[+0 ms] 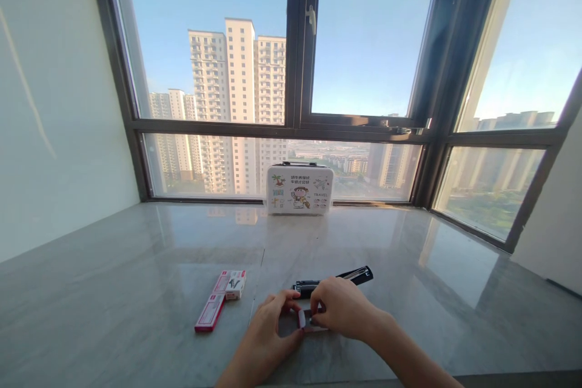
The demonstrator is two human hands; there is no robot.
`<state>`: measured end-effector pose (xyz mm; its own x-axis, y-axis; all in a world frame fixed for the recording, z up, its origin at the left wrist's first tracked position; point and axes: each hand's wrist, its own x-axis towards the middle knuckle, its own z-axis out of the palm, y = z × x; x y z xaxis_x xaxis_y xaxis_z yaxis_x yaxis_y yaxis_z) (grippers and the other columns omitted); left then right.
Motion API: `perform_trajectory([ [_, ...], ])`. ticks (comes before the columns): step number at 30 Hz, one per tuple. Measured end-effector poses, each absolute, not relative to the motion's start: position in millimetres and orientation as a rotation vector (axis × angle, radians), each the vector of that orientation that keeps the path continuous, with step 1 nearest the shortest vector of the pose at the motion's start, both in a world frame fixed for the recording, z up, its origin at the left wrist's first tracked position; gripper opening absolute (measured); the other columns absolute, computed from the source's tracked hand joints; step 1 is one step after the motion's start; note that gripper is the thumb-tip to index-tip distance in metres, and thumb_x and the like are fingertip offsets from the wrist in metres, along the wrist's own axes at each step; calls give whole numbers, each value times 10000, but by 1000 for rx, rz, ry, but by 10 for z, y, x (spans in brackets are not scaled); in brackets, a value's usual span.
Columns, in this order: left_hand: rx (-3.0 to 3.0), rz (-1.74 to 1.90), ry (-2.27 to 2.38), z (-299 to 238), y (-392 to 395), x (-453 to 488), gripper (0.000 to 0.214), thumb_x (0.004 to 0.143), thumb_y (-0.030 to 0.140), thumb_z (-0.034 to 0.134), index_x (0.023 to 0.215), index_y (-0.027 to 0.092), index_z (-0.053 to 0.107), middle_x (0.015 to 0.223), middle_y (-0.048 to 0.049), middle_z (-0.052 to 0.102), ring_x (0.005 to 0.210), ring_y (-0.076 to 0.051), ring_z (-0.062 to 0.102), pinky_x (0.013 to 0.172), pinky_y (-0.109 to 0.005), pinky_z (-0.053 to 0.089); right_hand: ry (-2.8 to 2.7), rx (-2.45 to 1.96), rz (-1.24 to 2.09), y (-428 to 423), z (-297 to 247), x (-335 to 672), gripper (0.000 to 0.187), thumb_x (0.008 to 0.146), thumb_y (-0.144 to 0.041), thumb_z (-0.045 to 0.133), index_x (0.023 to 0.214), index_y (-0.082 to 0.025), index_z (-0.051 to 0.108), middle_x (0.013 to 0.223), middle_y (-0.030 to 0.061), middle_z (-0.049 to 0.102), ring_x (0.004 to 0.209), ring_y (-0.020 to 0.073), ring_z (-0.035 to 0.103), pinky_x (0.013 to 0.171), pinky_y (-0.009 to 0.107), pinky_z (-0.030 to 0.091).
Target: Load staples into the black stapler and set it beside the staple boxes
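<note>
My left hand [271, 327] and my right hand [341, 308] meet over the grey stone sill, both pinched on a small white and red staple box [304, 319] held between the fingertips. Just behind my right hand lies a black stapler [334, 280], swung open, its metal rail pointing right. What is inside the small box is hidden by my fingers.
To the left lie a small white staple box [235, 284] and a long red and pink pack [211, 310]. A white tin case with cartoon prints [299, 189] stands against the window at the back. The sill's front edge [500, 377] runs near my arms.
</note>
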<state>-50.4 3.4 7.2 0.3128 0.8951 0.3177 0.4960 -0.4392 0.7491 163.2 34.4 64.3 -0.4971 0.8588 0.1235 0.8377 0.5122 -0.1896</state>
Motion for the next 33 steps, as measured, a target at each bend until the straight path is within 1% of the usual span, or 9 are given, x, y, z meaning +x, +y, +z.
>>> perform_trajectory([
  [5, 2065, 1001, 1224, 78, 35, -515, 512, 764, 294, 729, 1255, 273, 584, 1107, -43, 707, 1106, -263, 617, 975, -372, 476, -2545, -1336, 156, 359, 644, 1610, 70, 715, -309, 757, 757, -297, 811, 665, 21, 734, 631, 195, 636, 579, 265, 318],
  [11, 2055, 1013, 1212, 77, 41, -525, 535, 757, 246, 718, 1273, 265, 578, 1108, -29, 706, 1106, -234, 618, 997, -346, 454, -2212, -1270, 703, 290, 576, 1853, 170, 807, -338, 670, 833, -200, 767, 683, -2, 696, 635, 151, 586, 586, 236, 376],
  [13, 2060, 1007, 1203, 73, 43, -523, 530, 759, 245, 714, 1271, 260, 580, 1101, -29, 710, 1102, -231, 620, 998, -345, 451, -2081, -1249, 772, 239, 492, 1998, 216, 832, -375, 658, 856, -186, 760, 729, 9, 691, 673, 153, 574, 611, 242, 393],
  [17, 2063, 1017, 1192, 61, 44, -520, 525, 766, 249, 712, 1275, 254, 585, 1113, -31, 705, 1096, -223, 625, 1010, -345, 444, -2023, -1258, 741, 154, 293, 2241, 224, 832, -396, 677, 868, -198, 774, 886, 26, 651, 726, 145, 534, 658, 256, 407],
  [20, 2059, 1018, 1189, 58, 34, -519, 517, 772, 249, 711, 1275, 248, 592, 1119, -37, 694, 1077, -219, 630, 1009, -344, 446, -1988, -1323, 656, 110, 204, 2346, 204, 846, -378, 660, 867, -197, 751, 896, 21, 627, 758, 153, 528, 696, 266, 417],
  [25, 2069, 1003, 1208, 107, 6, -501, 491, 783, 309, 730, 1258, 256, 617, 1133, -38, 676, 1082, -227, 608, 975, -333, 455, -1999, -1317, 582, -20, 263, 2317, 225, 872, -380, 663, 1038, -239, 724, 963, 15, 624, 831, 168, 554, 737, 266, 429],
  [29, 2135, 955, 1230, 169, -20, -474, 425, 791, 358, 738, 1200, 270, 663, 1061, -27, 670, 1038, -227, 603, 913, -315, 454, -2204, -1205, 509, -64, 376, 2125, 379, 815, -367, 754, 1187, -303, 712, 1041, 31, 615, 969, 209, 567, 854, 295, 436],
  [31, 2160, 932, 1239, 184, -29, -464, 387, 800, 378, 732, 1171, 282, 680, 1030, -20, 669, 1024, -226, 601, 896, -307, 447, -2315, -1153, 455, -41, 424, 2026, 345, 814, -356, 763, 1157, -323, 737, 1025, 33, 626, 991, 223, 562, 902, 316, 424],
  [33, 2170, 927, 1248, 184, -32, -458, 343, 810, 394, 722, 1133, 284, 696, 1017, -18, 671, 1022, -226, 600, 894, -303, 441, -2372, -1114, 443, -9, 465, 1955, 193, 839, -355, 740, 1024, -319, 783, 972, 31, 645, 972, 224, 566, 896, 319, 421],
])
